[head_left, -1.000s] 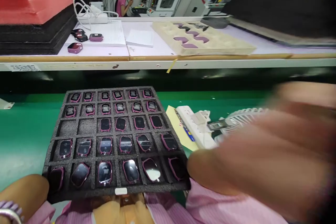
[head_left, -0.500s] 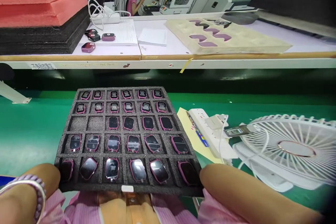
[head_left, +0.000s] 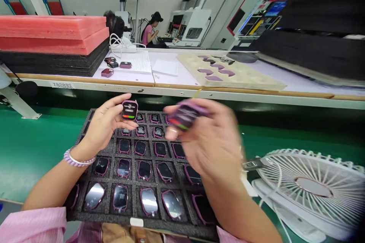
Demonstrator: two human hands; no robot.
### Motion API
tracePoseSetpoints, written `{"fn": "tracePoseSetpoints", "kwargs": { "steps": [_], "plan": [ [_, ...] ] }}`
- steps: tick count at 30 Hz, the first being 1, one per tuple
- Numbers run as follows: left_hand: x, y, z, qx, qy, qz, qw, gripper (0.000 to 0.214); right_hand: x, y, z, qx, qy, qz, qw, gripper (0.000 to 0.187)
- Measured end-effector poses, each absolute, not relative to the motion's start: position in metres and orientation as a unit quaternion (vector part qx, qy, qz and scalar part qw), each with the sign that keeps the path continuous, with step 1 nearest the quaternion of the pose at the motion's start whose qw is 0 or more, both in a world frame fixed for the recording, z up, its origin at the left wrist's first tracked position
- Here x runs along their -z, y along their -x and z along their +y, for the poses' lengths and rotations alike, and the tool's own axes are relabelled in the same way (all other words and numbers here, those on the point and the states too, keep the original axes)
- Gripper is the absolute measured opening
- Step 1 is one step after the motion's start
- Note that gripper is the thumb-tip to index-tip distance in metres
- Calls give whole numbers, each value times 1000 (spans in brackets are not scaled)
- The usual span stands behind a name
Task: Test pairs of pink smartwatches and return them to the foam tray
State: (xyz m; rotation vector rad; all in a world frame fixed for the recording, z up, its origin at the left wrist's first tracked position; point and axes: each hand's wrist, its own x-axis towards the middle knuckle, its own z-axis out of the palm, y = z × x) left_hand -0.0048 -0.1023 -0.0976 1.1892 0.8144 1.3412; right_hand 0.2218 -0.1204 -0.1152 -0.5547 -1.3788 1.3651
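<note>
My left hand (head_left: pixel 104 125) grips a purple smartwatch body (head_left: pixel 129 110) by its edges, with text and a red-green bar lit on its screen. A second purple smartwatch body (head_left: pixel 186 115) is between the thumb and fingers of my right hand (head_left: pixel 213 144), both blurred by motion. Its screen also shows a red and green strip. Both hands are above a black foam tray (head_left: pixel 171 226) with rows of compartments. Many of these hold watch bodies, some with lit text in the back rows, others dark like this one (head_left: pixel 120 197). My arms and hands hide parts of the tray.
A white fan (head_left: pixel 313 186) lies at the right beside a small device (head_left: pixel 252 164) and cable. On the shelf are red foam blocks (head_left: pixel 57 34), several watch bodies (head_left: pixel 107 72), papers (head_left: pixel 165 67) and a beige foam sheet (head_left: pixel 242 78). Two people sit beyond.
Before, both hands were low at the tray's sides. Now both are raised over it, each with a watch body. The view has tilted up.
</note>
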Motion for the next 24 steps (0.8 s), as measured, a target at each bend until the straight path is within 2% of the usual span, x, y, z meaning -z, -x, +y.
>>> {"fn": "tracePoseSetpoints", "kwargs": {
  "steps": [5,10,16,20,22,24],
  "plan": [
    [113,3,-86,-540,-503,382,556,50,139,-200,-73,-727,230,-458,457,55],
    [116,11,-86,-512,-545,424,511,45,159,-190,-61,-723,276,-454,442,58],
    [135,47,-101,-448,-566,440,535,69,166,-182,-68,-757,253,-454,395,49],
    [153,92,-115,-393,-576,480,532,76,172,-173,-75,-767,238,-481,352,62],
    [161,116,-120,-354,-609,509,495,72,179,-168,-78,-751,232,-525,325,70],
    [170,138,-124,-306,-663,545,412,67,187,-159,-79,-723,238,-584,282,67]
  ]
}}
